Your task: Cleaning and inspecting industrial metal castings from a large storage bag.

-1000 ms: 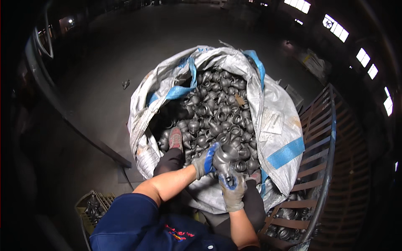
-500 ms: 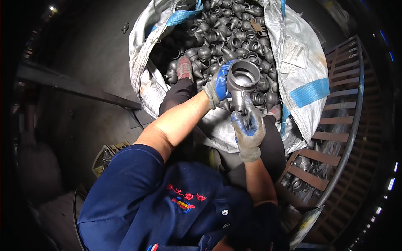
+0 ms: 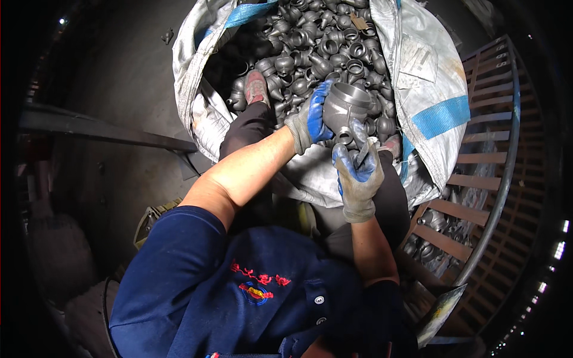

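My left hand (image 3: 313,121), in a grey glove with a blue coated palm, grips a dark grey cast metal housing (image 3: 345,110) by its left side. The housing has a wide round mouth at the top and a narrow spout pointing down toward me. Close below the spout is my right hand (image 3: 362,185), gloved alike, with its fingers curled together. A small flat grey piece (image 3: 363,153) shows between those fingers; its kind is unclear. Under both hands, many similar castings (image 3: 322,59) fill a large white woven bag (image 3: 440,143).
My shoe (image 3: 256,88) rests among the castings at the bag's left. A curved metal rack (image 3: 507,155) with slats stands at the right, more castings (image 3: 433,221) behind its bars. A dark beam (image 3: 107,129) runs along the left, above a crate (image 3: 156,218).
The housing has tilted, so its spout now faces me more and its mouth shows less. My right hand has shifted slightly down and right, its fingers more curled.
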Demonstrator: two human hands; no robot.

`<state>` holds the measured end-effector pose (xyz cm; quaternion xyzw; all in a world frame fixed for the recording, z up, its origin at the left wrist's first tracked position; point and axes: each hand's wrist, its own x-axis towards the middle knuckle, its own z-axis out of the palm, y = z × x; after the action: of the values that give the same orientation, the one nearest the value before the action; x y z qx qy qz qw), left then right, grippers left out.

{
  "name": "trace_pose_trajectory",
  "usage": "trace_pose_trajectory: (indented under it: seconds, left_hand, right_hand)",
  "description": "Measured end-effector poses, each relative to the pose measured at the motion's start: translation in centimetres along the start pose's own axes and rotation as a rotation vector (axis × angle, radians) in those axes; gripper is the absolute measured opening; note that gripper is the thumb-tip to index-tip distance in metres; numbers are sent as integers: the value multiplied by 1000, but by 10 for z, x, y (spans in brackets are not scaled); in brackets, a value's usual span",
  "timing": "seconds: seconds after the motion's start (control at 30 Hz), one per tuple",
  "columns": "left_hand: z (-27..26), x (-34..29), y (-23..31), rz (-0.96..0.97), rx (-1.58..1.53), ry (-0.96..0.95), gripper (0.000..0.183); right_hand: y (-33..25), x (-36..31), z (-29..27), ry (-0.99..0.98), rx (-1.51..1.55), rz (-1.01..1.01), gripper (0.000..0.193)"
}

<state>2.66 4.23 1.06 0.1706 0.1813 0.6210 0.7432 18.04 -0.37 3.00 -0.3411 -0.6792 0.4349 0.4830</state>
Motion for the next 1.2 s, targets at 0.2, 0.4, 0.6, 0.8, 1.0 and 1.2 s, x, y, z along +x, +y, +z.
trace_pose_trajectory:
  seconds: [0.2, 0.4, 0.6, 0.8, 1.0, 1.2]
  left_hand:
    - [-24, 10, -6, -171, -465, -144, 50]
    - [-7, 3, -8, -253, -550, -74, 60]
    - [-5, -4, -13, -282, -507, -69, 65]
    - [1, -6, -13, -225, -230, 29, 62]
    - [17, -14, -19, -106, -22, 139, 58]
    - [19, -19, -15, -161, 90, 161, 59]
  right_hand:
    - [-21, 8, -1, -25, 162, -10, 39]
    - [22, 3, -19, 309, -39, -58, 25]
    - [18, 32, -55, 282, 38, 251, 28]
    - [-20, 47, -48, 336, 483, 459, 26]
    - [13, 42, -41, 344, 315, 241, 32]
    - [9, 39, -31, 345, 137, 138, 29]
